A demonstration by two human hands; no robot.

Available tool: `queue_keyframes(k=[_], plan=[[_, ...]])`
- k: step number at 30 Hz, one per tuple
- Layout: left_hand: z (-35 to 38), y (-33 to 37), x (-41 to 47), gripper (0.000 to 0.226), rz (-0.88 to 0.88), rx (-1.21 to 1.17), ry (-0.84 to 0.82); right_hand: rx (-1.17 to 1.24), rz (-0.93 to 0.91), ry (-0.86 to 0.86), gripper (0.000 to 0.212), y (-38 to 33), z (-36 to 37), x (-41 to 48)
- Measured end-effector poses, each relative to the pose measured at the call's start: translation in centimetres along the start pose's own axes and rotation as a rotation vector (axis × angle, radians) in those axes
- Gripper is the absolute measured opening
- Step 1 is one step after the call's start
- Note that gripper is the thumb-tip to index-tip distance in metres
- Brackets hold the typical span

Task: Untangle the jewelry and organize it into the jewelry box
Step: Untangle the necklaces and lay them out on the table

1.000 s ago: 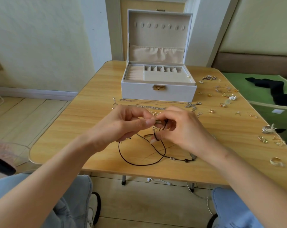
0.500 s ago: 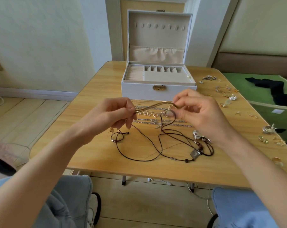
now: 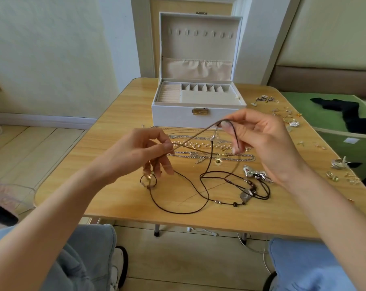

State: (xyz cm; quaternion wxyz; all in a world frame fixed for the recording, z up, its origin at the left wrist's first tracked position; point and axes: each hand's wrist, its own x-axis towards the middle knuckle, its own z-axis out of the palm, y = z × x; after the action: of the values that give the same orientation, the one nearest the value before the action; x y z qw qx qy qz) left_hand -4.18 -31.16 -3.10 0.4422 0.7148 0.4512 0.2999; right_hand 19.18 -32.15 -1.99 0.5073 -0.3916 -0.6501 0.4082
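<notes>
The left hand (image 3: 140, 152) and right hand (image 3: 262, 143) each pinch the brown cord (image 3: 195, 135) in curled fingers (image 3: 167, 146), a span taut above the worktop (image 3: 119, 185); loops trail below (seemingly snarled near the pendant (image 3: 245, 196)). Best to feed slack gently, not yank.

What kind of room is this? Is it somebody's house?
Probably a room in a home, maybe a bedroom. A wooden table stands on a plank floor, a jewelry box sits open on it, and a door is behind.
</notes>
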Motion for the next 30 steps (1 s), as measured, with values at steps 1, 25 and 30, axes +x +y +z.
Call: queue_keyframes(k=[1,25,30], plan=[[-0.1,0.0,0.0,0.015,0.006,0.004,0.010,-0.014,-0.003,-0.009,0.014,0.0,0.1,0.0],[-1.0,-0.7,-0.2,0.025,0.220,-0.133,0.174,-0.759,0.185,-0.354,0.027,1.7,-1.0,-0.5],[-1.9,-1.4,-0.8,0.038,0.178,-0.077,0.522,-0.902,0.231,-0.352,0.016,1.7,-3.1,-1.5]])
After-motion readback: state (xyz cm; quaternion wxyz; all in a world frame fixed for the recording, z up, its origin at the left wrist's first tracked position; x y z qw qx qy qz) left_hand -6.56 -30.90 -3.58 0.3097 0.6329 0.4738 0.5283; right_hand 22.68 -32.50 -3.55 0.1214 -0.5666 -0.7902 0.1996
